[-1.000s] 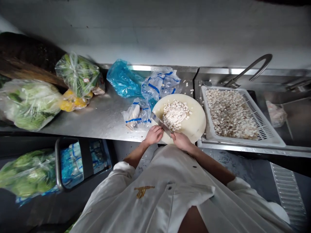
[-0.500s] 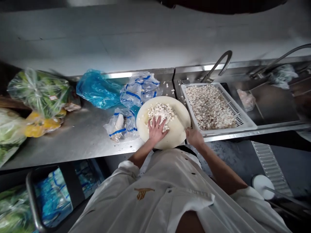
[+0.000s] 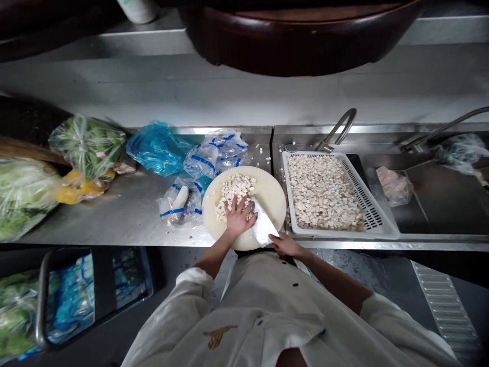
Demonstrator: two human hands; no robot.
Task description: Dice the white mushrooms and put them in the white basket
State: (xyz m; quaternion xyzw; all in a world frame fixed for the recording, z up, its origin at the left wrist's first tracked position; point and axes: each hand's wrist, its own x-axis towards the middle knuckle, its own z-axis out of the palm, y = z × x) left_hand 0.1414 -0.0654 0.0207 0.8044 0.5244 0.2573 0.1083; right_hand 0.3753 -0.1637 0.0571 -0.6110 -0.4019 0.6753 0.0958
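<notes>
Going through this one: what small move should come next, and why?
Probably slide the cleaver under the diced pieces on the round board: the right hand holds it beside them, broad side showing, and the left hand lies spread on them.

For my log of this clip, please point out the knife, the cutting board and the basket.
Knife [image 3: 263,224]: head view, middle of the blade.
Cutting board [image 3: 272,196]: head view, bare surface right of the blade.
Basket [image 3: 374,206]: head view, right-hand side near the rim.
</notes>
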